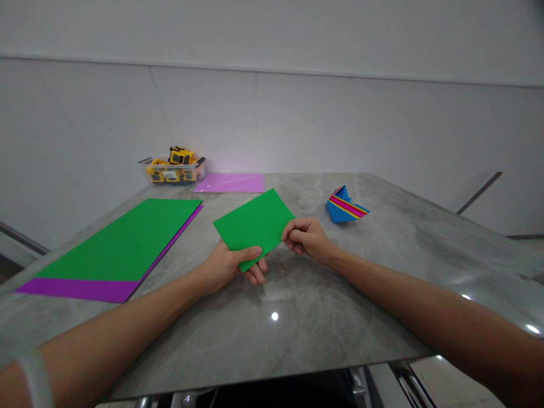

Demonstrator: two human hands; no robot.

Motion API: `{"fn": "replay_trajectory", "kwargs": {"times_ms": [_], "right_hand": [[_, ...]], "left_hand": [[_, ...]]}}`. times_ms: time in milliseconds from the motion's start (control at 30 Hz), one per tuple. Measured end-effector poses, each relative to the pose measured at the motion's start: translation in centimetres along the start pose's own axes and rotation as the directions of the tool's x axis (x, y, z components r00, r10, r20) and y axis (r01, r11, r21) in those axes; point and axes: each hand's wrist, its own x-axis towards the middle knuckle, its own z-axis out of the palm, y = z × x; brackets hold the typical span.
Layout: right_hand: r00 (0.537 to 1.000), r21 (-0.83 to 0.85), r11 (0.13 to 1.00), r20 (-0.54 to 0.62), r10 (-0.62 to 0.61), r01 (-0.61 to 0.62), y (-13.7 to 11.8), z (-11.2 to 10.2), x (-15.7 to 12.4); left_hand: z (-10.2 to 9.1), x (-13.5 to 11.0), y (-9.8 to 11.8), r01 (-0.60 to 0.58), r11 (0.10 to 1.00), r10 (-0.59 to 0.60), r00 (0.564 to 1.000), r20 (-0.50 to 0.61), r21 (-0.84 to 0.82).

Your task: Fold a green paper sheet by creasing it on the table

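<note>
A green sheet of paper (255, 224), rectangular and tilted, is held up over the grey table between both hands. My left hand (238, 263) grips its lower left edge, thumb on top and fingers underneath. At the right edge, my right hand (306, 238) pinches the paper near a corner with its fingers curled in. Whether the sheet is folded in layers I cannot tell.
On the grey marbled table (297, 328), larger green sheets (127, 238) lie over purple sheets (85, 289) at left. A folded blue paper piece (344, 207) with coloured stripes stands right. Behind are a pink sheet (232, 182) and a clear bin (174, 174) with yellow toy vehicles (182, 156).
</note>
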Motion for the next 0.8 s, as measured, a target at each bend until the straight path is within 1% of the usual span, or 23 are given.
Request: {"fn": "replay_trajectory", "kwargs": {"times_ms": [167, 433, 700, 800], "right_hand": [[1.0, -0.001, 1.0, 0.002, -0.001, 0.001, 0.11, -0.26, 0.0], [1.0, 0.005, 1.0, -0.003, -0.013, 0.013, 0.65, -0.67, 0.14], [1.0, 0.015, 1.0, 0.01, -0.009, 0.009, 0.32, -0.85, 0.2], [1.0, 0.011, 1.0, 0.022, 0.001, -0.001, 0.28, -1.06, 0.24]], "left_hand": [[-0.1, 0.0, 0.12, 0.003, 1.0, -0.003, 1.0, 0.013, 0.009], [-0.26, -0.06, 0.4, 0.007, 1.0, -0.007, 1.0, -0.002, 0.004], [-0.79, -0.01, 0.34, 0.013, 1.0, -0.013, 1.0, -0.009, 0.011], [-1.0, -0.04, 0.27, 0.014, 1.0, -0.014, 1.0, 0.005, 0.028]]}}
